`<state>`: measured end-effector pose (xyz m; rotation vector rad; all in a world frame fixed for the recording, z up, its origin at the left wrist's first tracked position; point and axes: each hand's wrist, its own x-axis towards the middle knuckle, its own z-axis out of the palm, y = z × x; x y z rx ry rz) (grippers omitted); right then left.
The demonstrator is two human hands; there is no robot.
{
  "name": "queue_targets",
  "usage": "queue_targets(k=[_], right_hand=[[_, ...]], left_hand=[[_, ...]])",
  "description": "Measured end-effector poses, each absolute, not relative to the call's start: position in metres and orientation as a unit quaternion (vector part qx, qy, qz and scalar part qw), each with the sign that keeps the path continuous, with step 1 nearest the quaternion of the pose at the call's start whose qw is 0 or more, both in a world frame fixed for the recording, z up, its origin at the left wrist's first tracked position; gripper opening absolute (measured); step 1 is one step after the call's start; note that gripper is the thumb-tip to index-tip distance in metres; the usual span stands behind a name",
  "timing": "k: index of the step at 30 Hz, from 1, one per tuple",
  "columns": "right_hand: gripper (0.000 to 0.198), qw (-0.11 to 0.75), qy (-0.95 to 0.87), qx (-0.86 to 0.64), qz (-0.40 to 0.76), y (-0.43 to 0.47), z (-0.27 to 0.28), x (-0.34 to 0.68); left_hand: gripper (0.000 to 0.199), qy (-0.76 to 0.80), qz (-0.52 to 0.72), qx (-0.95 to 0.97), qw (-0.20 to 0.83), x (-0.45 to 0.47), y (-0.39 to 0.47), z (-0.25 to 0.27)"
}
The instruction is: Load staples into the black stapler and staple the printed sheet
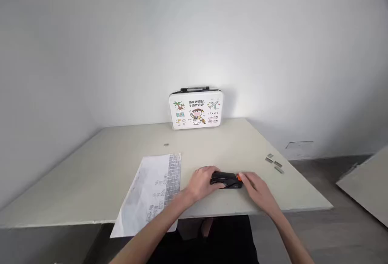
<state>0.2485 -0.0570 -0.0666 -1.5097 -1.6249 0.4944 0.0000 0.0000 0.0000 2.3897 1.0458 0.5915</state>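
- Fingers (212,169) of the left hand (199,182) are closed around the black stapler (226,178), with the thumb along its near side; by the right hand (257,186) its other end is touched, but whether it is pinched or only pressed cannot be told.
- Much of the lower frame is filled by the pale table (75,183); its flat top should be used as support for the stapler.
- Printed paper (153,185) is laid at lower left of centre, its bottom part hanging over the front edge; it should not be dragged by the left forearm (154,223).
- In the middle of the frame, a white case (188,115) is placed upright; no attention is required by it.
- Below and right of centre, the stapler is kept between both hands; its body should be held steady by the left one.
- Small grey strips (278,170), probably staples, are scattered at right; they should not be swept by the sleeveless arm.
- Orange end piece (239,177) is met by the right fingertips; it should be handled gently, with force applied straight along the body.
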Motion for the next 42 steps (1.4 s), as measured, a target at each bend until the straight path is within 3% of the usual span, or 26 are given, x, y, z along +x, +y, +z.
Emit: queue_targets(k=[6, 19, 24, 27, 33, 42], right_hand=[[0.052, 0.406, -0.676, -0.587, 0.18, -0.053, -0.063, 0.248], [0.041, 0.368, -0.685, -0.606, 0.169, -0.066, -0.05, 0.238], [0.037, 0.353, -0.689, -0.611, 0.167, -0.067, -0.049, 0.236], [0.036, 0.352, -0.688, -0.61, 0.177, -0.067, -0.05, 0.237], [0.039, 0.352, -0.681, -0.612, 0.194, -0.066, -0.049, 0.237], [0.04, 0.35, -0.676, -0.621, 0.189, -0.066, -0.05, 0.238]], left_hand=[[0.023, 0.393, 0.213, 0.856, 0.261, -0.024, 0.005, -0.006], [0.023, 0.406, 0.175, 0.862, 0.248, -0.05, 0.0, 0.014], [0.033, 0.372, 0.121, 0.884, 0.256, -0.089, 0.012, 0.026], [0.038, 0.39, 0.13, 0.893, 0.181, -0.11, 0.038, 0.028], [0.029, 0.566, 0.199, 0.8, 0.007, -0.137, 0.124, 0.013], [0.034, 0.629, 0.14, 0.764, -0.04, -0.159, 0.166, -0.014]])
